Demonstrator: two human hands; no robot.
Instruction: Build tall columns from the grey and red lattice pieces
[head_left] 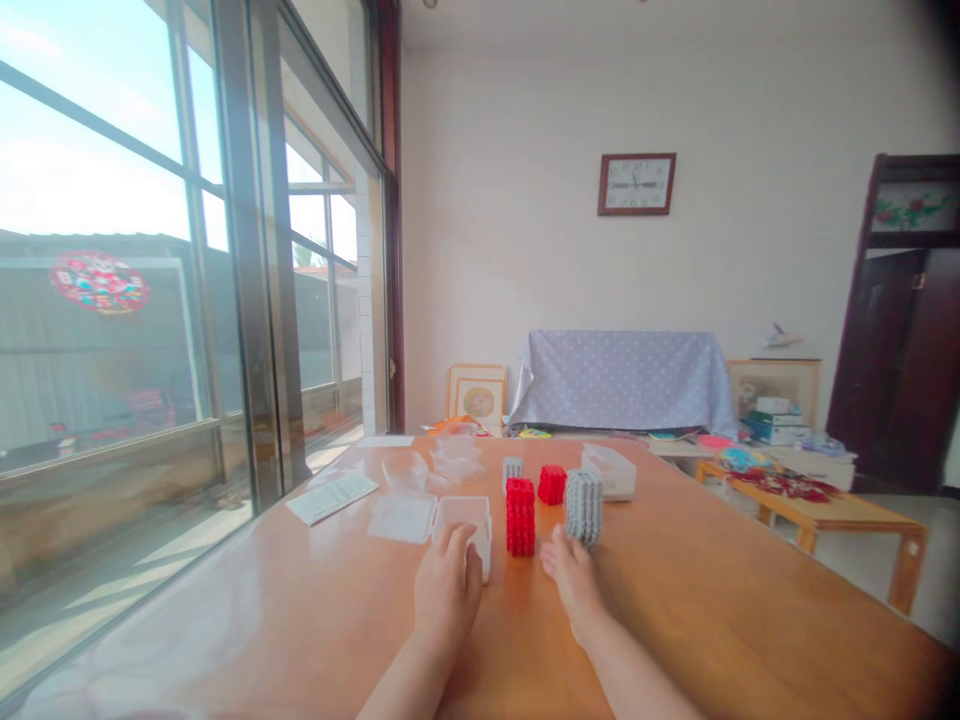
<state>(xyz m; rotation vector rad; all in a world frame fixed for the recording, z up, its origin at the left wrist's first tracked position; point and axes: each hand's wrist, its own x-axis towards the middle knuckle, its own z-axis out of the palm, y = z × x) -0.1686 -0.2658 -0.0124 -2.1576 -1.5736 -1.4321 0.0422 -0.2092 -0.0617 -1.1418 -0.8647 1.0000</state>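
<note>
My left hand (450, 582) is at the near left side of an open clear plastic box (480, 508), its fingers curled over. Whether it grips the box wall or a small piece is hidden. My right hand (574, 578) has its fingers stretched out, thumb side up, just in front of a grey block made of small knobbly pieces (584, 508). It holds nothing that I can see. Between the hands, a little farther off, stands a tall red block of the same make (520, 518). Behind it are a shorter red block (552, 485) and a small grey one (513, 470).
The box's lid (402, 517) lies to its left. Several clear plastic containers (456, 458) and a printed sheet (332, 498) lie at the back left of the wooden table (720, 600). Another white box (613, 475) stands behind the grey block. A window (112, 350) runs along the left.
</note>
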